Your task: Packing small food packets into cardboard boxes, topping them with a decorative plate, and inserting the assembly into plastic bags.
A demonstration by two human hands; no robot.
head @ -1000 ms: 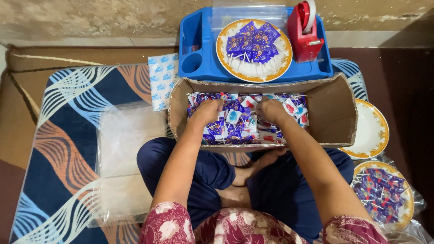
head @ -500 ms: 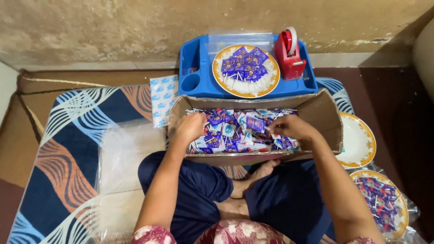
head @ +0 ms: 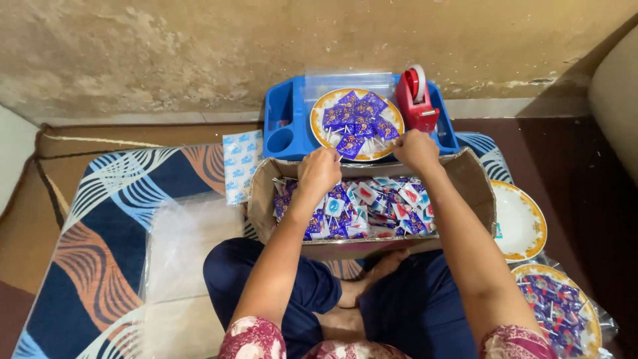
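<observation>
right hand [head: 416,150] | tape dispenser [head: 417,101] just ahead, blocks | left hand [head: 319,171] | open plate [head: 384,149] rim between | cardboard box [head: 477,193] wall beneath

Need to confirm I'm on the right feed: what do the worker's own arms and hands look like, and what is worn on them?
Both arms are bare from the short sleeves down. The sleeves are maroon with a pale floral print. The left hand and right hand wear no gloves; no rings, bangles or watch can be made out.
</observation>
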